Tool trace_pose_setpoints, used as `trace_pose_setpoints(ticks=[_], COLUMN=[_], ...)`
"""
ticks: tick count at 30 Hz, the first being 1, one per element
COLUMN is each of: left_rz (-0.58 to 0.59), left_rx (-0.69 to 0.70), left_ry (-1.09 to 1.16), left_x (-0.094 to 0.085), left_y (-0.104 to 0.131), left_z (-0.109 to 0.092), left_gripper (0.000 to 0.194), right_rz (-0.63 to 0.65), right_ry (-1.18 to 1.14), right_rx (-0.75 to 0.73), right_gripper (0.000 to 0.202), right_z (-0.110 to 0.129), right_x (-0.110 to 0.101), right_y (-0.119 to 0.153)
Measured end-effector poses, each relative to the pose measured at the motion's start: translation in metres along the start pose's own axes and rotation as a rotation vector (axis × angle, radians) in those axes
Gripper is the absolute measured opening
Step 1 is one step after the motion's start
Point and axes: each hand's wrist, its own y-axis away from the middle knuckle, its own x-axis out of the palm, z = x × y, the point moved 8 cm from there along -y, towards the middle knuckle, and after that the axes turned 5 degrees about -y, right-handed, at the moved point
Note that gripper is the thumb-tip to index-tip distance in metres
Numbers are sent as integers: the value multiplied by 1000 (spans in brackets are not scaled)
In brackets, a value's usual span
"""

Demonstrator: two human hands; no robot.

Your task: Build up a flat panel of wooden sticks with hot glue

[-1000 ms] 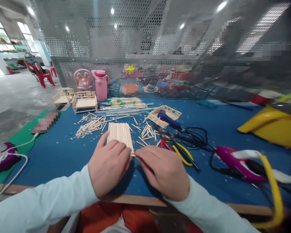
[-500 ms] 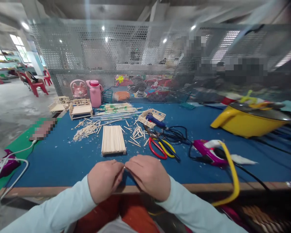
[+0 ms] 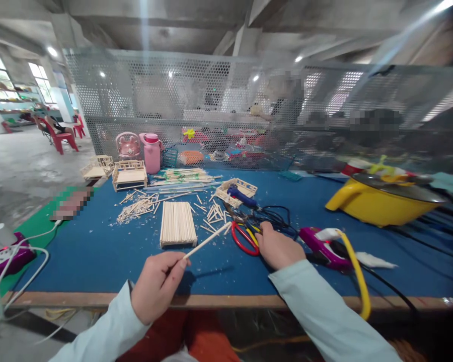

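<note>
**Stick pinched in your left hand, right hand at the cutters**

Your left hand [image 3: 156,284] hovers above the near edge of the blue table [image 3: 98,251], fingers closed on one thin wooden stick [image 3: 207,240] that slants up and right. Your right hand [image 3: 277,249] reaches forward, fingertips on the yellow-handled cutters [image 3: 253,235] beside the red-handled scissors [image 3: 241,239]; whether it grips them you cannot tell. The stick panel [image 3: 177,230] lies flat just beyond.

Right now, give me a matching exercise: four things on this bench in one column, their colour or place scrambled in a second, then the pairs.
1. thin wooden stick
2. cooking pot
3. flask
4. stick panel

a. pink, upright by the mesh
b. flat on the blue mat
c. pinched in the left hand
d. yellow, far right

Pairs: 1-c, 2-d, 3-a, 4-b
</note>
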Motion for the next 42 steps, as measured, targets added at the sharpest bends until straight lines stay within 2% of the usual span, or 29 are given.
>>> trace_pose_setpoints(ticks=[4,6,8,10,11,12,13,15,16,19,20,22,25,26,28,30,32,34,35,36,39,40,42], left_rz=[-21,-12,-6,-10,-16,-19,-14,32,71,174,193,224,287,301,314,330,388,448,445,399,106,31,-18], left_rx=[19,24,23,21,24,34,49,69,71,0,-42,-110,-109,-100,-95,-60,15,10,-53,-139,-347,-365,-362], left_ry=[28,51,82,125,152,182,210,262,287,382,416,459,467,465,469,455,428,470,513,558,626,628,629], left_x=[-2,-1,0,2,2,2,3,8,12,26,31,41,54,57,58,56,55,56,56,53,35,30,27], left_y=[2,3,4,2,1,-2,-4,-11,-15,-22,-23,-21,-15,-13,-11,-9,-7,-6,-8,-11,-22,-25,-29], left_z=[-2,-2,-2,-3,-5,-8,-12,-20,-23,-23,-21,-15,-17,-19,-23,-29,-37,-39,-33,-25,5,11,16], left_gripper=[28,28,28,28,28,28,28,27,27,30,31,33,34,34,36,37,37,36,36,36,34,34,34], right_rz=[-68,-134,-260,-448,-526,-552,-517,-266,-137,175,226,229,169,193,338,524,624,577,512,432,176,117,78], right_ry=[2,14,-23,-272,-500,-776,-1064,-1530,-1664,-1891,-1939,-2008,-2043,-2051,-2088,-2130,-2128,-2043,-1975,-1892,-1524,-1348,-984], right_rx=[-34,-25,-5,-24,-50,-79,-102,-124,-114,-65,-57,-82,-193,-223,-252,-278,-339,-407,-430,-448,-487,-511,-599], right_gripper=[27,29,30,28,27,29,34,44,47,48,46,39,24,19,20,34,46,54,58,61,64,65,67], right_z=[2,-2,-10,-16,-18,-19,-16,7,22,65,76,89,98,101,110,117,119,112,105,96,67,61,59], right_x=[-13,-28,-50,-75,-84,-86,-83,-63,-52,-20,-12,-2,2,4,9,10,4,-6,-11,-16,-33,-37,-43], right_y=[1,5,13,28,37,45,51,58,62,74,76,78,78,78,79,81,83,80,77,74,67,67,72])
